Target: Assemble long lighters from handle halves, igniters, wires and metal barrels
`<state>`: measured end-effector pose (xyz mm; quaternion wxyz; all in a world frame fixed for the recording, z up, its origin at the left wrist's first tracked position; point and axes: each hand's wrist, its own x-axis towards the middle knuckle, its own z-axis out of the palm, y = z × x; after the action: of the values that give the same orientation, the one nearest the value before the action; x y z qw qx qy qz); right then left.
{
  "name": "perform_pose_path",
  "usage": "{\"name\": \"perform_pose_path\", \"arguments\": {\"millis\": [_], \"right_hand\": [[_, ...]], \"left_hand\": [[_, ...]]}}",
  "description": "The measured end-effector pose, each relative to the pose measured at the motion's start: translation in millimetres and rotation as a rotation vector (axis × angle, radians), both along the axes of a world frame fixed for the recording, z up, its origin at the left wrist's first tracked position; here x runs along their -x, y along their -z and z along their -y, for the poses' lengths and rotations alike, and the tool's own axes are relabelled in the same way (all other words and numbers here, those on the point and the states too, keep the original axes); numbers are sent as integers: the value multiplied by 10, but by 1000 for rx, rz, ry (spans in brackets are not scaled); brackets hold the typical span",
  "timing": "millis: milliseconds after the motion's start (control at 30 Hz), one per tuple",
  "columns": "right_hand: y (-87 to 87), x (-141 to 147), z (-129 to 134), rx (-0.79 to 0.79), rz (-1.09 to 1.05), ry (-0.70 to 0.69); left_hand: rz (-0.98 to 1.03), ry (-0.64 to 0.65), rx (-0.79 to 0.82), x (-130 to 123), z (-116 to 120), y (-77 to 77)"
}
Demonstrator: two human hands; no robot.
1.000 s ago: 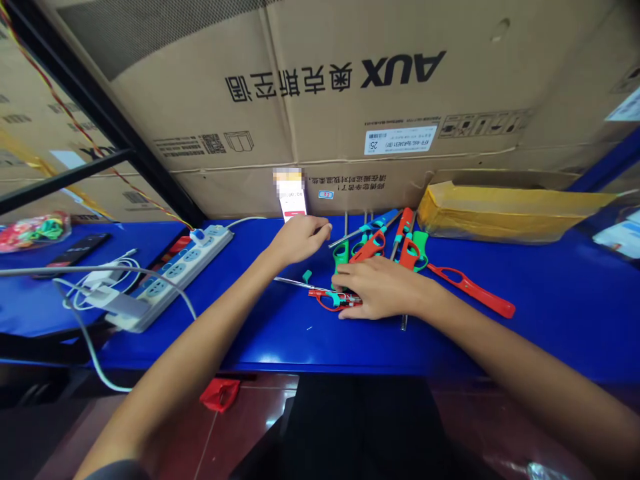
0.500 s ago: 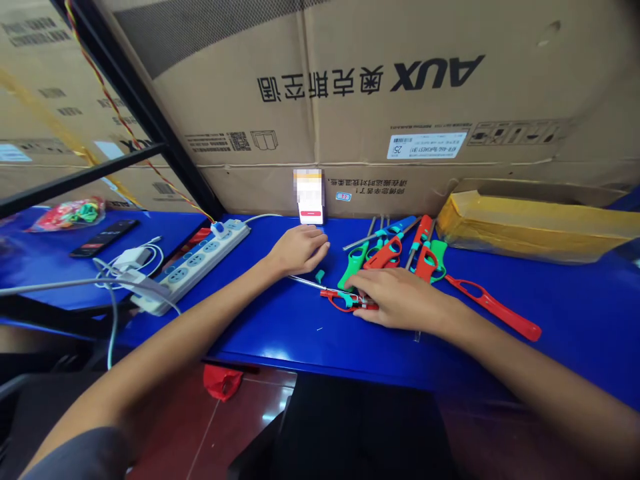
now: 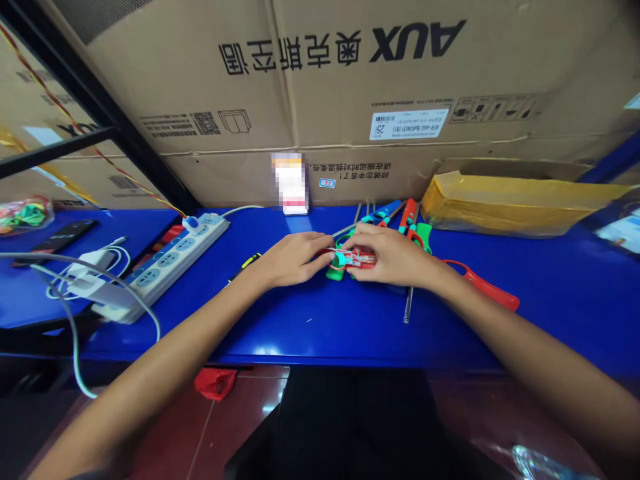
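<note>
An opened red long-nosed lighter (image 3: 364,259) lies between my two hands, its inner parts and teal trigger showing. My right hand (image 3: 395,257) is closed around its handle end. The fingers of my left hand (image 3: 299,260) are closed on its front end near the trigger, and hide the metal tube. Just behind my hands lie several more long-nosed lighters, among them a blue one (image 3: 387,211) and a red one (image 3: 409,215). A loose red handle shell (image 3: 493,291) rests to the right of my right wrist.
On the left are a white power strip (image 3: 165,267), a white charger with cable (image 3: 93,267) and a dark phone (image 3: 57,241). A lit phone (image 3: 292,185) leans on the large carton (image 3: 300,87). A yellow-taped box (image 3: 505,200) stands back right. A yellow-black tool (image 3: 249,262) is partly behind my left forearm.
My left hand has moved from the table behind the lighter's tube onto the lighter's front end. Both hands and the lighter are now closer to the pile. The view has shifted.
</note>
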<state>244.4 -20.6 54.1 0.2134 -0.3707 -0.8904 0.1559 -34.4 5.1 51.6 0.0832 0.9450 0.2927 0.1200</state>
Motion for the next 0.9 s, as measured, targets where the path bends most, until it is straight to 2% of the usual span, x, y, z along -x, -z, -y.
{"name": "perform_pose_path", "arguments": {"millis": [167, 300, 533, 667, 900], "right_hand": [[58, -22, -102, 26, -37, 27], [61, -6, -102, 37, -118, 36], [66, 18, -74, -2, -136, 64], [65, 15, -77, 15, -167, 75], [86, 16, -95, 101, -225, 52]], "left_hand": [[38, -31, 101, 58, -57, 38], [127, -20, 104, 100, -92, 41], [100, 50, -12, 144, -74, -19], [46, -2, -53, 178, -88, 8], [143, -24, 79, 116, -42, 2]]}}
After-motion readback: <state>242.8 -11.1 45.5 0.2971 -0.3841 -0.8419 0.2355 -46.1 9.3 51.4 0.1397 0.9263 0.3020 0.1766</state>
